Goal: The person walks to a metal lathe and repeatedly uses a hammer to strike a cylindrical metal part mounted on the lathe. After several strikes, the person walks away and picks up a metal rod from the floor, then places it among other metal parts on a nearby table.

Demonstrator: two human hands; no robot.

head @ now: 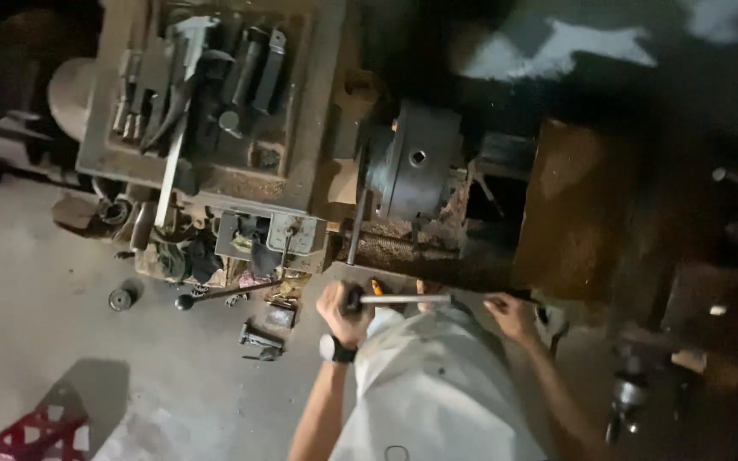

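My left hand [342, 312], a watch on its wrist, is closed around the dark end of a thin metal bar [407, 299] that lies level in front of my white shirt. At the bar's other end, my right hand [511, 314] has its fingers curled on the tip. Just above the bar sits a lathe with a round grey chuck [412, 162]. A slim rod [357, 226] runs down from the chuck's left side toward my left hand.
A metal tray of wrenches and tools [207, 94] sits on top of the machine at upper left. A long lever with a ball end [228, 293] and small parts lie on the grey floor. A rusty brown panel [570, 205] stands to the right; the far right is dark.
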